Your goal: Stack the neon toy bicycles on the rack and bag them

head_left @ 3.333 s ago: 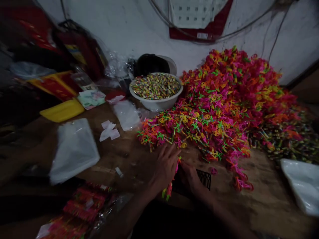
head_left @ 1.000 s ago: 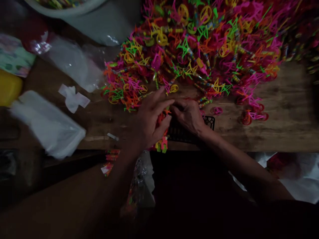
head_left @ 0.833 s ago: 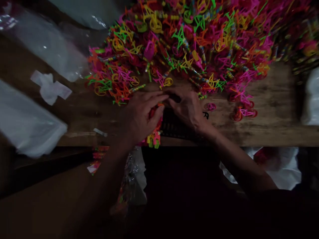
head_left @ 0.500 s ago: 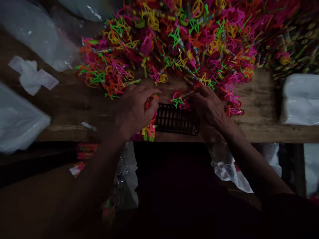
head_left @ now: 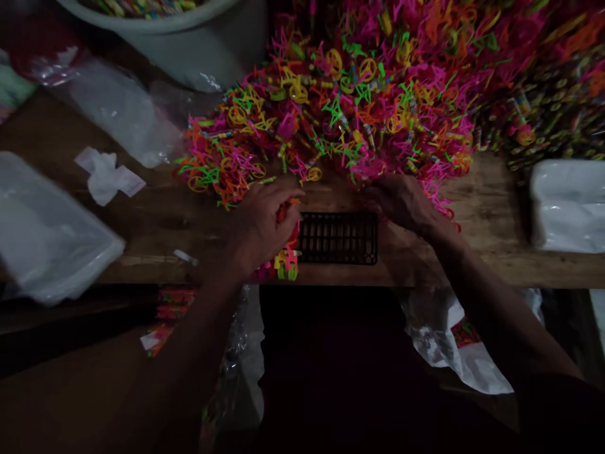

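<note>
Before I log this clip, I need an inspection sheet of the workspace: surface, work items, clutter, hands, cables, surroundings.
Surface: wooden table, stained, dimly lit.
Work items: heap of bright plastic pieces; black slotted tray near the front edge; cluster of similar pieces at the tray's left end.
Clutter: plastic bags, paper slips and a small white strip, all at left.
Hands: left hand, fingers curled around the cluster; right hand at the heap's front edge, grip unclear.
Cables: nothing seen.
Surroundings: pale basin at back left; white pack at right; open bag below the table edge.
</note>
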`<action>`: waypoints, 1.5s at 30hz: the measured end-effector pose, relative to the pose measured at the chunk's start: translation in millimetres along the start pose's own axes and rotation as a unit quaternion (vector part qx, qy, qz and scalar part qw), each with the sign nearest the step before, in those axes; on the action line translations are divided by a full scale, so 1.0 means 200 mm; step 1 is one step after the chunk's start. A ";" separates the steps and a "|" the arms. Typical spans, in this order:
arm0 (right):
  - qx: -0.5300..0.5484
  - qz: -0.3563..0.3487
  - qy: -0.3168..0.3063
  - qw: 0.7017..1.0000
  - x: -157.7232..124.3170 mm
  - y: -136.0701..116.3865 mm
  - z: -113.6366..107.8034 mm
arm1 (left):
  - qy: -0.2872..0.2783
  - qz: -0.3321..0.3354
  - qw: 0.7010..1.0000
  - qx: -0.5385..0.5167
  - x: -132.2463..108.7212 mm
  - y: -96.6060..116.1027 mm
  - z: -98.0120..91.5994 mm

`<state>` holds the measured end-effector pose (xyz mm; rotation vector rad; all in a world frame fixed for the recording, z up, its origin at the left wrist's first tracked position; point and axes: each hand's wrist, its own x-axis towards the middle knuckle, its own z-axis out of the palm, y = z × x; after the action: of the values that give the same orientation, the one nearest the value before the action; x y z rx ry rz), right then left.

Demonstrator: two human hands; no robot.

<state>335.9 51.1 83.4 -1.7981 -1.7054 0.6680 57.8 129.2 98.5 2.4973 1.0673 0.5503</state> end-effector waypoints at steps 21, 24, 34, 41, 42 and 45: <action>0.291 0.093 0.014 0.952 -0.35 -0.26 0.27 | -0.036 -0.007 0.999 0.002 0.00 0.02 0.00; 0.204 0.051 0.033 0.977 -0.43 -0.29 0.32 | -0.033 -0.003 0.999 -0.001 0.00 0.01 0.00; 0.048 -0.092 0.090 0.991 -0.40 -0.34 0.60 | -0.052 -0.008 0.999 0.005 0.00 0.02 -0.01; 0.038 -0.146 0.103 0.983 -0.38 -0.26 0.75 | -0.046 -0.009 0.999 0.011 0.00 0.03 0.00; 0.029 -0.153 0.102 0.983 -0.38 -0.26 0.76 | -0.047 -0.010 0.999 0.009 0.00 0.03 0.00; 0.002 -0.173 0.092 0.981 -0.37 -0.25 0.78 | -0.046 -0.009 0.999 0.007 0.01 0.02 0.00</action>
<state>187.3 -11.1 4.8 -1.4565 -1.8241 0.3454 60.6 128.4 101.3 2.4966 1.0599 0.4193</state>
